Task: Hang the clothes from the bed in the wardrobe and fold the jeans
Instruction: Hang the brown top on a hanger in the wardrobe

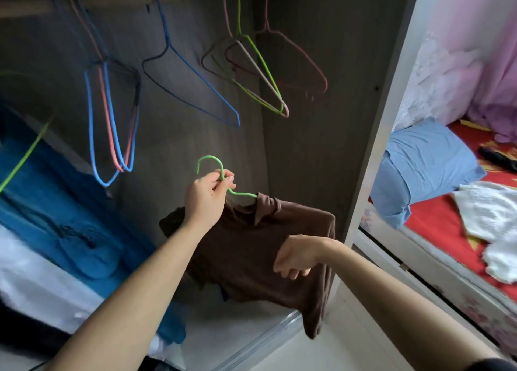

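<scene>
A brown collared shirt (251, 247) hangs on a green wire hanger (212, 161) in front of the open wardrobe. My left hand (207, 200) pinches the hanger's neck just below the hook. My right hand (296, 256) grips the shirt's body at its right side, fingers curled into the cloth. Above, the wooden rail (112, 0) carries several empty wire hangers: a blue and pink bunch (112, 119), a dark blue one (190, 71), a green and beige pair (260, 74). On the red bed (436, 216) at right lie white clothes (492, 216) and a dark garment (500, 158).
A blue garment (56, 202) on a green hanger and white fabric (33, 281) fill the wardrobe's left side. The white wardrobe frame (383, 119) stands between wardrobe and bed. A blue pillow (419, 169) lies on the bed, with pink curtains (481, 49) behind.
</scene>
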`<state>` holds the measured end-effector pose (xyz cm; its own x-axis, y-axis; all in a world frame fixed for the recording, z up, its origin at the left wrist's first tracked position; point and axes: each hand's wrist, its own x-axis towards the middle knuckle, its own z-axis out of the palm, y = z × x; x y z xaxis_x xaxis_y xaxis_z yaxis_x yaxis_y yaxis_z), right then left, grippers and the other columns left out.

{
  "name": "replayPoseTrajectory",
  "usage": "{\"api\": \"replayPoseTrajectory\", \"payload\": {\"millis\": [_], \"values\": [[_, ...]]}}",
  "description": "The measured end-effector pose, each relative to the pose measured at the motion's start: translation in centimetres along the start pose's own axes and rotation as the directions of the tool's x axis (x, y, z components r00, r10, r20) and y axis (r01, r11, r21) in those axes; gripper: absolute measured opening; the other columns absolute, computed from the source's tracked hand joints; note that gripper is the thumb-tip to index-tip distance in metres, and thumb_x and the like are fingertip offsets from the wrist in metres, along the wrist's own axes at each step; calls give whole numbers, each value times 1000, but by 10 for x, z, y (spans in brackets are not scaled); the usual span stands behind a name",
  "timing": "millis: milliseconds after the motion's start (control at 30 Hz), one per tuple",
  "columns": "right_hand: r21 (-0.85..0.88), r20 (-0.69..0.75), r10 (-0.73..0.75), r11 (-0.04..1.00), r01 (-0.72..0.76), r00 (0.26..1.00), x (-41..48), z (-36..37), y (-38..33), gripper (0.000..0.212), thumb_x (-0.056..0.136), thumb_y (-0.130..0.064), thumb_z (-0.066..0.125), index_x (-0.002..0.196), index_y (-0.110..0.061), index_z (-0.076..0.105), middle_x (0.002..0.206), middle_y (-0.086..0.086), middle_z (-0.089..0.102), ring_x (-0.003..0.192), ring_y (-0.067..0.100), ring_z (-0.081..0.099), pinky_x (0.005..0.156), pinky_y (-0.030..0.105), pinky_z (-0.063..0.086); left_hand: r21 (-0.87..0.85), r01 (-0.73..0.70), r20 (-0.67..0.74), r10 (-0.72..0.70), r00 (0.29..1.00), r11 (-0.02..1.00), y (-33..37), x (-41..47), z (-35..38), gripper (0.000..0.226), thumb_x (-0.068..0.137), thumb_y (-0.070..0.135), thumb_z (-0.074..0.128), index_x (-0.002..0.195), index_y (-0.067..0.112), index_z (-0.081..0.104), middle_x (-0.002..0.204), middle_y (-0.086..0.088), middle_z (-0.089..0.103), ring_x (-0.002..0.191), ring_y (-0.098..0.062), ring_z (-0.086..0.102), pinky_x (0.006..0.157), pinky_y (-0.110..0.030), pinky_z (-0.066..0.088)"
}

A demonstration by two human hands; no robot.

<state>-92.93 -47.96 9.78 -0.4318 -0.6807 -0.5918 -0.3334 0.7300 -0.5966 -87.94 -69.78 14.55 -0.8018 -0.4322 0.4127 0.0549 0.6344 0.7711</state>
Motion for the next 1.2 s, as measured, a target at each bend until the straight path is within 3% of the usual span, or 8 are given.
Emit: {"api": "replayPoseTrajectory", "payload": {"millis": [100, 233, 333, 400, 567, 733, 967, 1200], "values": [[-50, -402, -206, 978, 203, 892, -3, -6, 18, 19, 96, -19, 58, 101, -17, 76, 87, -5, 74, 76, 10, 71, 66, 22, 53, -63, -6, 23, 8, 1000, 998, -2, 4, -6, 15, 94, 22, 64, 87, 35, 68, 78, 10, 75, 83, -5, 72, 84, -37, 58], [-269, -841, -355, 929, 254, 408, -4, -32, 26, 29, 98, -44, 56, 121, -30, 65, 114, -7, 60, 106, 10, 54, 88, 28, 41, -116, -36, 68, 44, 997, 993, 1, 7, -13, 16, 94, 20, 65, 87, 33, 70, 81, 10, 76, 85, -7, 73, 85, -30, 57], [-335, -678, -380, 922, 196, 629, -7, -50, 21, 47, 102, -58, 34, 126, -27, 60, 127, -8, 59, 123, 16, 49, 101, 40, 40, -165, -76, 54, 86, 995, 983, 8, 9, -18, 13, 94, 22, 65, 88, 33, 71, 82, 11, 76, 87, -5, 73, 80, -15, 53], [-304, -576, -414, 909, 285, 705, -9, -52, 12, 49, 104, -54, 33, 100, -17, 64, 96, -3, 69, 94, 17, 64, 83, 41, 50, -197, -77, 40, 86, 995, 977, 13, 9, -18, 12, 94, 21, 66, 89, 31, 71, 82, 11, 76, 87, -5, 73, 79, -12, 50], [-306, -561, -536, 843, 443, 631, -7, -42, -9, 45, 102, -49, 45, 135, -20, 55, 121, -4, 67, 110, 11, 62, 95, 27, 49, -250, -67, 49, 81, 995, 966, 23, 4, -14, 10, 94, 19, 66, 95, 26, 72, 83, 9, 76, 87, -5, 73, 80, -12, 51], [-410, -553, -610, 793, 451, 567, -9, -55, -17, 24, 100, -25, 59, 121, -17, 68, 105, 0, 63, 99, 16, 62, 92, 31, 49, -288, -48, 100, 80, 992, 956, 28, 1, -18, 12, 92, 17, 68, 100, 24, 73, 82, 6, 77, 87, -7, 73, 82, -13, 51], [-446, -498, -271, 894, 24, 824, -27, -83, 0, 28, 89, -25, 63, 115, -34, 67, 109, -6, 68, 103, 21, 63, 87, 39, 54, -300, -6, 19, 13, 1000, 954, 20, -2, -26, 10, 91, 16, 69, 99, 18, 74, 78, 4, 77, 83, -7, 73, 77, -12, 51], [-230, -437, -460, 888, 398, 773, -31, -81, -33, 25, 97, -42, 60, 115, -26, 70, 96, -11, 75, 90, -1, 68, 87, 19, 52, -364, -37, 113, 84, 990, 931, 33, 0, -7, 8, 90, 19, 71, 95, 25, 75, 82, 2, 77, 87, -13, 74, 78, -13, 52]]}}
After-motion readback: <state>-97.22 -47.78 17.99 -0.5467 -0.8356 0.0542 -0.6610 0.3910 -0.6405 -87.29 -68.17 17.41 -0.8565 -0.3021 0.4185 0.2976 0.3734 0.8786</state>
